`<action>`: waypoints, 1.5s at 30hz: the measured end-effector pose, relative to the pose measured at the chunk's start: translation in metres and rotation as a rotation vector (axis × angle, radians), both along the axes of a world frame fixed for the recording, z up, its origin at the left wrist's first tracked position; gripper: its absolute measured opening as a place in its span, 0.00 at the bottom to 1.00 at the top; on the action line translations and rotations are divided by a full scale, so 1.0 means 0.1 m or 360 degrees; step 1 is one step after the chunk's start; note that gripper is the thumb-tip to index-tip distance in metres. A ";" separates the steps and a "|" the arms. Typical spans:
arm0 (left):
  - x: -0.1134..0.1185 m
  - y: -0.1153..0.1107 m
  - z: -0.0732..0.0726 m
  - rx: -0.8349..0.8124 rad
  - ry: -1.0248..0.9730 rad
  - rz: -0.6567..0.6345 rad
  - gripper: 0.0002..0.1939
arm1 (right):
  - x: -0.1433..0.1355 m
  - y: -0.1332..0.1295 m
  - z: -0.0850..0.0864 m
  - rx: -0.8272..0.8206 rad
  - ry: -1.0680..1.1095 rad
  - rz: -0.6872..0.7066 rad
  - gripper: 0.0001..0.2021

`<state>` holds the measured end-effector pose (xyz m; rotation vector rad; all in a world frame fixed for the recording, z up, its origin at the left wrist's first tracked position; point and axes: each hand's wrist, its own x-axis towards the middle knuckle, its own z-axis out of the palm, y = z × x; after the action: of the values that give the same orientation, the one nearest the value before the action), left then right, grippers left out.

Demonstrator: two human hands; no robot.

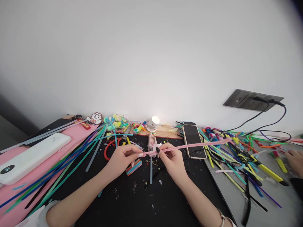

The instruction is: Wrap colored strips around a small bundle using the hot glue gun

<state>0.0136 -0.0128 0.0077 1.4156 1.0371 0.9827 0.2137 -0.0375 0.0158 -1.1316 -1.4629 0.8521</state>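
Note:
A long pink pipe cleaner (201, 144) stretches between my two hands and on toward the right. My left hand (129, 155) pinches its curled left end between thumb and fingers. My right hand (170, 157) is closed on it a little farther along, thumb against index finger. Just behind my hands a small pink and white device (152, 143) stands on the black mat, with a glue stick (151, 170) reaching toward me beneath the pipe cleaner. A bundle of blue, white and orange pieces (133, 167) lies under my left hand.
Pipe cleaners (78, 160) and a white power bank (35, 157) lie at left. Behind are a paper cup (153, 124) and red ring handles (109, 149). To the right are a phone (194, 142), yellow-black pliers (265, 170) and another person's hand (294, 160).

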 end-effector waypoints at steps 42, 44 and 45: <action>0.06 -0.04 -0.05 -0.0227 -0.0440 0.0238 0.13 | -0.16 -0.17 -0.03 0.0336 -0.0602 0.0391 0.12; 0.05 -0.04 -0.07 -0.0218 -0.0451 0.0236 0.13 | -0.16 -0.17 -0.02 0.0356 -0.0638 0.0408 0.10; 0.05 -0.04 -0.08 -0.0216 -0.0454 0.0236 0.13 | -0.16 -0.18 -0.02 0.0365 -0.0654 0.0415 0.10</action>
<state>0.0186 -0.0171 0.0002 1.0632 0.9845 1.1616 0.1977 -0.0550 0.0139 -0.9917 -2.0264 0.6249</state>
